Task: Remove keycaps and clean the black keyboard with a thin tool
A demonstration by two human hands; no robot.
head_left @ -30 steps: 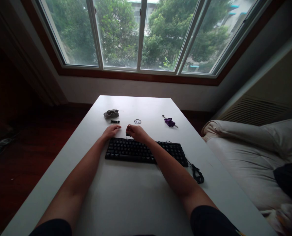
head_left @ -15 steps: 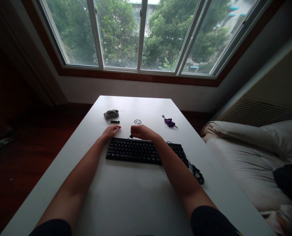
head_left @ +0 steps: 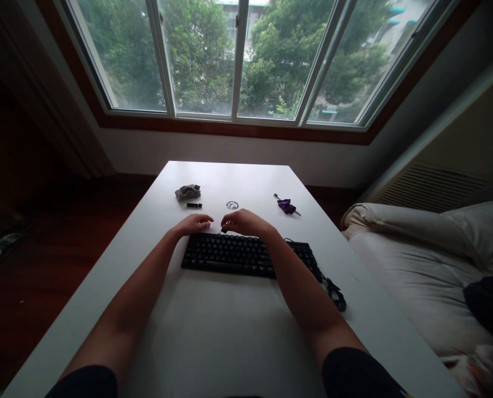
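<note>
A black keyboard (head_left: 230, 255) lies on the white table, partly covered by my right forearm. Over its back edge, my right hand (head_left: 243, 222) pinches a small black piece that looks like a keycap (head_left: 224, 230). The fingertips are too small to make out fully. My left hand (head_left: 194, 224) rests at the keyboard's back left corner, its fingers stretched out and holding nothing. Just beyond it sits a short row of black keycaps (head_left: 194, 205).
Behind the hands lie a grey crumpled cloth (head_left: 187, 192), a round dark-rimmed item (head_left: 232, 205), and a purple cloth (head_left: 287, 207) with a thin brush (head_left: 276, 196). The coiled keyboard cable (head_left: 335, 296) is at right. A sofa (head_left: 416, 265) flanks the table (head_left: 213, 331).
My left hand has slid right, toward my right hand. The right hand's fingers have turned downward around the black piece. The keyboard has shifted slightly right.
</note>
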